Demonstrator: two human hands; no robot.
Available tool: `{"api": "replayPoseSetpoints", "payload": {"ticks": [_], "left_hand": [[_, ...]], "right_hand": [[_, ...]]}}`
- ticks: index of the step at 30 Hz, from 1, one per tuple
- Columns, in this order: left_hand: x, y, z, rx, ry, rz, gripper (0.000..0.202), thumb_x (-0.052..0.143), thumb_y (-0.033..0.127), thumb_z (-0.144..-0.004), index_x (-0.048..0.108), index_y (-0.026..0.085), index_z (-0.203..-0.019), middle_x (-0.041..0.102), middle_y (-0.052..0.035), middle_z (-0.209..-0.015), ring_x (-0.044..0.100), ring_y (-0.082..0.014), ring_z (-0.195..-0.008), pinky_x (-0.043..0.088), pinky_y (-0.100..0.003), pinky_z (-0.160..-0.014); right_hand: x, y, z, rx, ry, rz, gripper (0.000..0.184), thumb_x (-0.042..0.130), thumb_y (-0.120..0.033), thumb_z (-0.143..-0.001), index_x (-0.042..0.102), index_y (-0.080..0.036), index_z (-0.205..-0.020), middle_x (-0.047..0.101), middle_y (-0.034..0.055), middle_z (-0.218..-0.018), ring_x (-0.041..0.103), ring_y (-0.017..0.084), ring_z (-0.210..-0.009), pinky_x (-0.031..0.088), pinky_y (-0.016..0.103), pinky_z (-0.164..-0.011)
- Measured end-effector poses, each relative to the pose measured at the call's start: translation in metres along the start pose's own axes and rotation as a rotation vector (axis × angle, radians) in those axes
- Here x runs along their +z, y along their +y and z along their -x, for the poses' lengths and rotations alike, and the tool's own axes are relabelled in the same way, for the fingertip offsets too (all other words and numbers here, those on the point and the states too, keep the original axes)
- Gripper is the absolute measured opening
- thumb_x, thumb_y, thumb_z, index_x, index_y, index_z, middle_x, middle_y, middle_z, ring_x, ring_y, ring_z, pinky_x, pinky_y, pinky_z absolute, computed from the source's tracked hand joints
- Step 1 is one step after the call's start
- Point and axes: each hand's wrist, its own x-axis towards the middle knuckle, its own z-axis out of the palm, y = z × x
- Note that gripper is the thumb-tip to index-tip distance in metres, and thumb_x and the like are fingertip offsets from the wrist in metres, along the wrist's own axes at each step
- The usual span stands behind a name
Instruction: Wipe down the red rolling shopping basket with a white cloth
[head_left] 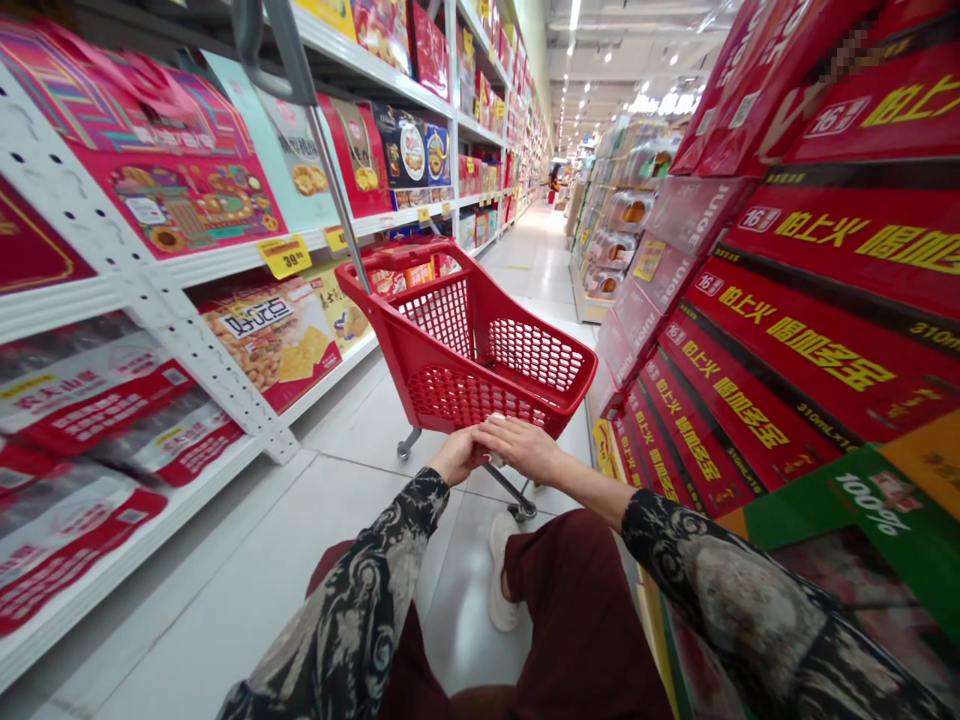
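A red plastic shopping cart (480, 350) stands in the aisle just ahead of me, its mesh basket showing nothing inside. My left hand (456, 455) and my right hand (521, 445) meet at the cart's near rim, fingers curled together around a small pale thing I cannot make out. Both arms wear dark patterned sleeves. My maroon trousers and a white shoe (501, 570) show below. A grey pole handle (315, 120) rises from the cart's far left side.
Shelves (180, 500) of boxed biscuits with yellow price tags line the left. Stacked red drink cartons (795, 340) crowd the right, close to my right arm. The pale tiled floor (247, 590) runs down the long aisle, with a distant person at its end.
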Motion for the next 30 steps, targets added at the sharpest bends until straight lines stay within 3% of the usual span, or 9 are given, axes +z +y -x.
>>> {"api": "replayPoseSetpoints", "payload": {"ticks": [4,11,15,20,26,30], "left_hand": [[0.002,-0.005,0.003,-0.02,-0.052,-0.067,0.024,0.055,0.02,-0.067,0.062,0.014,-0.09,0.061,0.0004,-0.064,0.053,-0.0085,-0.053,0.042,-0.022,-0.054],[0.007,-0.002,0.002,0.071,-0.011,-0.278,0.033,0.044,0.026,-0.076,0.056,0.02,-0.106,0.065,-0.0013,-0.081,0.059,-0.0094,-0.066,0.044,-0.024,-0.064],[0.005,-0.002,-0.004,0.18,0.132,-0.592,0.044,0.044,0.024,-0.078,0.045,0.018,-0.121,0.065,-0.0073,-0.102,0.061,-0.0155,-0.089,0.045,-0.03,-0.079],[-0.003,-0.012,0.002,0.25,0.237,-0.942,0.052,0.052,0.012,-0.069,0.047,0.016,-0.12,0.057,-0.0135,-0.12,0.047,-0.025,-0.118,0.03,-0.042,-0.102],[-0.002,-0.023,0.014,0.508,0.224,-1.726,0.054,0.039,0.012,-0.076,0.039,0.014,-0.13,0.042,-0.0139,-0.137,0.033,-0.0271,-0.129,0.022,-0.053,-0.105],[-0.001,-0.015,0.009,0.608,0.315,-1.819,0.055,0.035,0.014,-0.078,0.036,0.012,-0.133,0.033,-0.0127,-0.144,0.024,-0.0265,-0.134,0.02,-0.052,-0.107]], "right_hand": [[-0.001,-0.003,0.002,0.037,0.003,-0.049,0.042,0.049,-0.017,-0.084,0.047,-0.013,-0.126,0.057,0.0121,-0.122,0.052,0.018,-0.114,0.044,0.033,-0.095],[0.003,-0.004,0.01,0.051,-0.02,0.185,0.042,0.048,-0.02,-0.086,0.047,-0.01,-0.127,0.044,0.0152,-0.136,0.034,0.03,-0.129,0.032,0.051,-0.103],[0.007,0.016,0.014,0.06,0.011,0.296,0.04,0.043,-0.015,-0.088,0.046,-0.013,-0.128,0.04,0.0128,-0.139,0.028,0.028,-0.132,0.028,0.052,-0.105],[0.027,0.032,0.033,0.051,-0.041,0.35,0.037,0.043,-0.012,-0.087,0.05,-0.005,-0.122,0.048,0.0171,-0.131,0.036,0.028,-0.128,0.033,0.048,-0.104],[0.047,0.022,0.043,0.023,-0.075,0.317,0.034,0.045,-0.011,-0.085,0.054,-0.007,-0.117,0.054,0.0158,-0.125,0.042,0.027,-0.123,0.036,0.046,-0.102],[0.03,0.018,0.018,0.028,0.03,0.318,0.037,0.044,-0.015,-0.088,0.049,-0.011,-0.125,0.047,0.0127,-0.134,0.034,0.028,-0.129,0.033,0.048,-0.104]]}}
